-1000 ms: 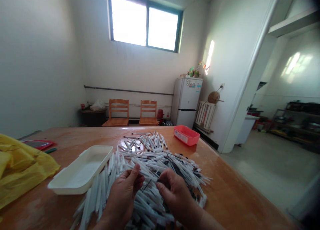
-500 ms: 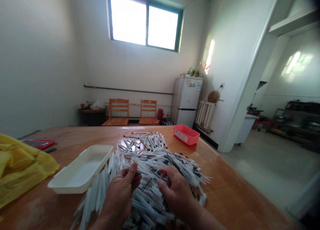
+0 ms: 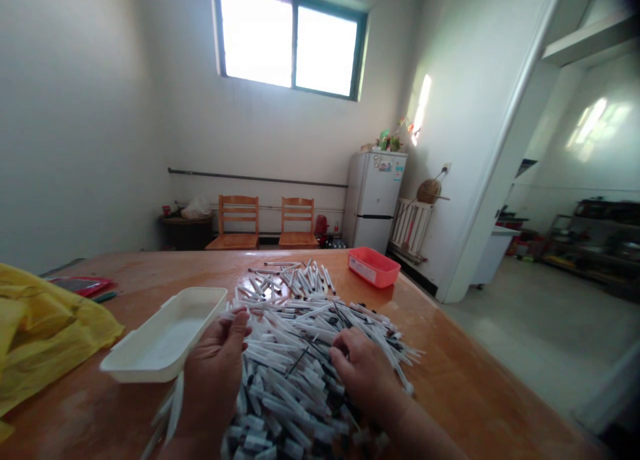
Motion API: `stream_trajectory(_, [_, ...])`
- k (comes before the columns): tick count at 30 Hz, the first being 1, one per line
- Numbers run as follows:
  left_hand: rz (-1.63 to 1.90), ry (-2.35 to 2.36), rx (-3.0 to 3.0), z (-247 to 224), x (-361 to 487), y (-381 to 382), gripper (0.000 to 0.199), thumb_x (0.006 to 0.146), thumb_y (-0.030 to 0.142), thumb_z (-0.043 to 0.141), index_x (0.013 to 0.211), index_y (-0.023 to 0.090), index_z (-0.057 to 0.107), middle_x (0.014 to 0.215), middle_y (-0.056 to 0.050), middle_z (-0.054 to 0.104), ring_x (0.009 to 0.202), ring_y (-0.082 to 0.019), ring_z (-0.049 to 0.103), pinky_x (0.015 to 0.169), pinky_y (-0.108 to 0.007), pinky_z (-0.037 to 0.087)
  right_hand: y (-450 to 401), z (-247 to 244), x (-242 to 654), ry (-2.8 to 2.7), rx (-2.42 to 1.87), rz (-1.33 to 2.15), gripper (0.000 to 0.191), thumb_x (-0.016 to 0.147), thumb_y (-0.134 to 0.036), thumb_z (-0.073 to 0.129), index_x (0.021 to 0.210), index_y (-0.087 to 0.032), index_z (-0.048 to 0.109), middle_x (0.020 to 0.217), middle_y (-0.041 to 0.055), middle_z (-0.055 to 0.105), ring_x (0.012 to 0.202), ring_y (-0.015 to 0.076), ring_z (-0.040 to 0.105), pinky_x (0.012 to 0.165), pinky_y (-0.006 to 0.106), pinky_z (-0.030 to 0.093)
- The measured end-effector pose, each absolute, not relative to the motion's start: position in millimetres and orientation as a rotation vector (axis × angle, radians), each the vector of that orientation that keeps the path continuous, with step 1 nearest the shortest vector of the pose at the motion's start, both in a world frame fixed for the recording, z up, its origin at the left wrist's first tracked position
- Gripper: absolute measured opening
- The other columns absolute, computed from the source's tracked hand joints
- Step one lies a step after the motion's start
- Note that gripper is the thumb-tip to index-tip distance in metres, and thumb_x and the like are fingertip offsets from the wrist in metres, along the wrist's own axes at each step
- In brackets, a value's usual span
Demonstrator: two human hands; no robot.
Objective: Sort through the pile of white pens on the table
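A large heap of white pen-like tubes (image 3: 285, 380), some with dark ends, spreads over the middle of the table. My left hand (image 3: 220, 347) is over the heap's left side, beside the cream tray, its thumb and fingers pressed together; what they hold, if anything, is too small to tell. On the right part of the heap, my right hand (image 3: 363, 367) has its thumb and forefinger pinched, and anything between them is hidden. Thin dark rods lie among the tubes between my hands.
The cream tray (image 3: 173, 333) stands left of the heap, with a yellow plastic bag (image 3: 50, 327) farther left. A red basket (image 3: 374, 268) is at the table's back right. Two wooden chairs (image 3: 239, 220) and a fridge (image 3: 375, 193) stand beyond the table.
My left hand has moved left and up, nearer the cream tray. My right hand has shifted slightly right, and its thumb and forefinger have closed together. The space between my hands is wider.
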State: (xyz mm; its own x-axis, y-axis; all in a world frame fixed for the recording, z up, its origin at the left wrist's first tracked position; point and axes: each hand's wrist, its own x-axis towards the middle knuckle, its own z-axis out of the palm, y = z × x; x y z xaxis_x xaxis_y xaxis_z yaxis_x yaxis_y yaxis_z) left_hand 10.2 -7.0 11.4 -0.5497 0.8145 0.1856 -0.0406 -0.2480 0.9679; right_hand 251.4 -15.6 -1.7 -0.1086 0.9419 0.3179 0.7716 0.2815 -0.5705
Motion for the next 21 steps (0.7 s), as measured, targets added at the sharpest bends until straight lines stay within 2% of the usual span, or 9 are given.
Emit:
stream_trajectory(4, [1.698,1.399,1.426,10,25,-15,0.024,0.071,0.031,0.081,0.095,0.027,0.079,0.101,-0.006,0.074,0.100,-0.024,0.064,0.091,-0.027,0.045,-13,-2,254,-1.848,-1.526,0.328,0.015,0.091,-0.027,0.053,0.086,-0.021,0.066,0.084,0.0057,0.066,0.079,0.0205,0.060,0.070,0.030,0.039])
stream_trajectory(8, [1.429,1.377,1.754,-3,36,-15,0.031,0.079,0.022,0.068,0.108,0.029,0.077,0.110,-0.009,0.072,0.109,-0.029,0.062,0.102,-0.037,0.040,-12,0,257,-1.735,-1.474,0.324,0.015,0.092,-0.028,0.052,0.086,-0.021,0.065,0.085,0.0049,0.067,0.078,0.0207,0.060,0.070,0.030,0.039])
stream_trajectory(11, [1.318,1.387,1.862,-12,37,-14,0.038,0.081,0.015,0.058,0.112,0.028,0.076,0.113,-0.010,0.072,0.113,-0.030,0.061,0.103,-0.042,0.038,-11,9,258,-1.680,-1.450,0.331,0.016,0.091,-0.030,0.053,0.086,-0.021,0.065,0.085,0.0044,0.068,0.078,0.0206,0.061,0.069,0.030,0.040])
stream_trajectory(15, [1.273,1.397,1.914,-14,37,-17,0.036,0.081,0.013,0.055,0.104,0.029,0.077,0.107,-0.010,0.073,0.108,-0.031,0.061,0.100,-0.043,0.038,8,26,264,-1.728,-1.466,0.365,0.019,0.090,-0.031,0.052,0.085,-0.021,0.067,0.081,0.0026,0.069,0.076,0.0190,0.062,0.067,0.028,0.039])
stream_trajectory(18, [1.242,1.368,1.976,-12,38,-20,0.035,0.080,0.012,0.056,0.101,0.030,0.078,0.103,-0.010,0.074,0.104,-0.032,0.062,0.096,-0.044,0.039,48,32,273,-1.812,-1.632,0.370,0.021,0.092,-0.030,0.052,0.090,-0.019,0.069,0.083,0.0022,0.071,0.078,0.0168,0.063,0.068,0.026,0.041])
stream_trajectory(21, [1.204,1.306,2.035,-10,40,-22,0.035,0.077,0.010,0.059,0.096,0.032,0.079,0.097,-0.010,0.075,0.097,-0.032,0.064,0.091,-0.043,0.040,102,27,281,-1.816,-1.777,0.372,0.017,0.090,-0.023,0.057,0.089,-0.013,0.071,0.084,0.0062,0.071,0.081,0.0176,0.064,0.070,0.027,0.043])
